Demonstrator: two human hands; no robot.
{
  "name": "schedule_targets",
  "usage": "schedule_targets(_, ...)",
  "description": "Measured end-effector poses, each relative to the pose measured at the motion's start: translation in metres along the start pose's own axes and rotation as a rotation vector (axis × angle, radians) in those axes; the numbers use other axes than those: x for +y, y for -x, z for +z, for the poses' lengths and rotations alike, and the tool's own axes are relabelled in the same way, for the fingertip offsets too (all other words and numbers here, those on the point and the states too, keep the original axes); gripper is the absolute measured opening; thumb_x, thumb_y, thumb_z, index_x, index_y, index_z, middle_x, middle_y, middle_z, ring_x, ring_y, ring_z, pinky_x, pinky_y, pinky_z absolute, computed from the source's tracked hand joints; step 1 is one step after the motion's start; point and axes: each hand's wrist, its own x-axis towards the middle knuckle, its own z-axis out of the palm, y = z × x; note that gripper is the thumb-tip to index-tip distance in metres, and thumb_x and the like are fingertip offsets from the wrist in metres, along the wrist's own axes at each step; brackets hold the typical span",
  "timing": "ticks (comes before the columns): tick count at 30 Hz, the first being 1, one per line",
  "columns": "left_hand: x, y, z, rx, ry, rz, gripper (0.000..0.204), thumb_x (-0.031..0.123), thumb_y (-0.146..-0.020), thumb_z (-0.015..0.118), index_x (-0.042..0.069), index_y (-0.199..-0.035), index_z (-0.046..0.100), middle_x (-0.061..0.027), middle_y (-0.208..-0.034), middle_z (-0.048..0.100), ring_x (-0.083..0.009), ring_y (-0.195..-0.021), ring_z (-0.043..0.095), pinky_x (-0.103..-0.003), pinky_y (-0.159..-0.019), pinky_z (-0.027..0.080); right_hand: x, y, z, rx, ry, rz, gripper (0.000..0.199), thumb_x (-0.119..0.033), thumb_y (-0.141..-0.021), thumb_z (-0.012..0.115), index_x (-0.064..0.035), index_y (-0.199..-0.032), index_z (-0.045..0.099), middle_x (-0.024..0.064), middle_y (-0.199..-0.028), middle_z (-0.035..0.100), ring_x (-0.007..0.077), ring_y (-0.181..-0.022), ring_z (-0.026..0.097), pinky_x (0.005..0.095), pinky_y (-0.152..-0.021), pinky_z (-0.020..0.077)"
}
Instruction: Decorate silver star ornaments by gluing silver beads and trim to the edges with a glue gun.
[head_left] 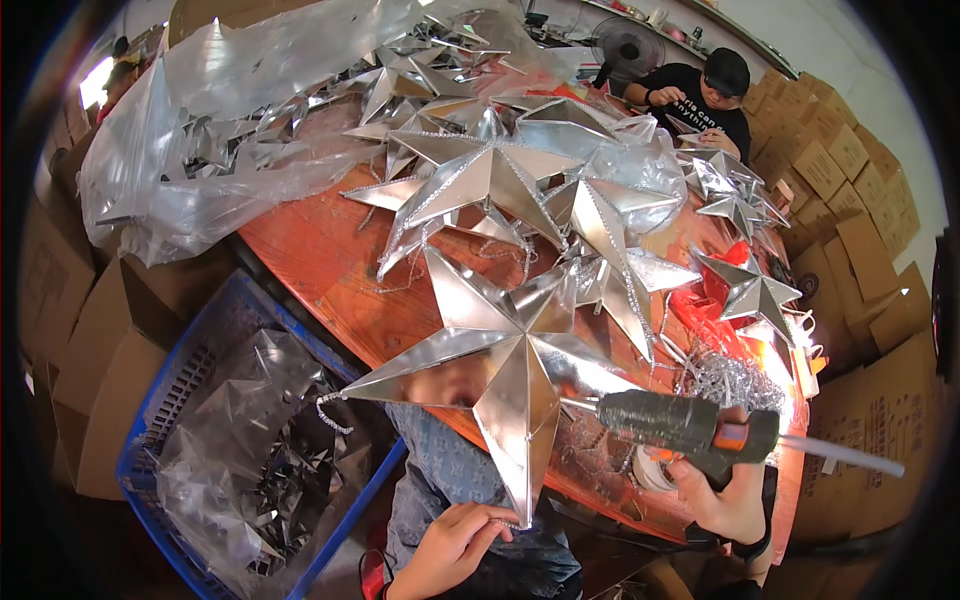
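Left hand (452,545) pinching the silver star's (505,365) bottom tip – steadying it at the table's (320,270) near edge – while right hand (725,490) is gripping the glue gun (690,425).

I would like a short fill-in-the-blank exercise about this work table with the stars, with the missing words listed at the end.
1. The right hand holds a glue ____ with an orange trigger.
2. The left hand pinches the lowest point of a large ____ star.
3. Left of the wooden table stands a ____ plastic crate lined with a clear bag.
4. Across the table, a person in a ____ shirt sits working.

Missing words: gun; silver; blue; black
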Motion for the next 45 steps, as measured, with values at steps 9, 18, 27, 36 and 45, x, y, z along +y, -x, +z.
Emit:
schedule_targets(9, -0.006, 0.003, -0.001, 0.016, -0.007, -0.033, 0.008, 0.002, -0.086, 0.049, 0.000, -0.087, 0.057, -0.0076, -0.083, 0.064, -0.0211, -0.075, 0.060, -0.029, -0.071, 0.045, -0.001, -0.054, 0.019, 0.120, 0.041, -0.018, 0.018, -0.014, -0.086, 0.056, -0.0002, -0.076, 0.062, 0.0005, -0.048, 0.048, 0.0071, -0.041, 0.045, 0.0237, -0.040, 0.0348)
schedule_targets(18, -0.014, 0.005, -0.002, 0.027, 0.021, -0.043, 0.009, 0.002, -0.087, 0.049, -0.001, -0.090, 0.057, -0.0087, -0.081, 0.062, -0.0199, -0.075, 0.061, -0.028, -0.069, 0.047, 0.001, -0.061, 0.023, 0.110, 0.131, -0.103, 0.022, -0.017, -0.085, 0.057, -0.0031, -0.068, 0.061, -0.0004, -0.042, 0.044, 0.0081, -0.036, 0.043, 0.0247, -0.038, 0.0319)
schedule_targets(27, -0.019, 0.007, -0.002, 0.026, 0.046, -0.081, 0.012, 0.002, -0.088, 0.048, -0.002, -0.094, 0.057, -0.0104, -0.083, 0.063, -0.0184, -0.076, 0.063, -0.027, -0.071, 0.047, 0.002, -0.060, 0.027, 0.141, 0.111, -0.066, 0.020, -0.014, -0.083, 0.057, -0.0009, -0.068, 0.060, 0.0029, -0.053, 0.055, 0.0102, -0.046, 0.048, 0.0259, -0.045, 0.0368)
schedule_targets(36, -0.025, 0.007, -0.002, 0.021, 0.054, -0.076, 0.013, 0.002, -0.088, 0.047, -0.003, -0.093, 0.058, -0.0099, -0.082, 0.063, -0.0184, -0.075, 0.062, -0.027, -0.070, 0.047, 0.000, -0.059, 0.025, 0.164, 0.068, -0.061, 0.011, -0.011, -0.081, 0.060, 0.0000, -0.077, 0.061, 0.0028, -0.055, 0.056, 0.0113, -0.047, 0.050, 0.0268, -0.046, 0.0389)
schedule_targets(45, -0.025, 0.013, -0.002, 0.004, -0.041, -0.099, 0.013, 0.005, -0.088, 0.047, -0.001, -0.092, 0.058, -0.0082, -0.079, 0.063, -0.0192, -0.074, 0.061, -0.027, -0.069, 0.047, 0.000, 0.004, -0.025, 0.252, -0.204, 0.182, 0.026, -0.007, -0.081, 0.058, 0.0007, -0.104, 0.050, 0.0061, -0.079, 0.062, 0.0090, -0.062, 0.048, 0.0239, -0.058, 0.0396)
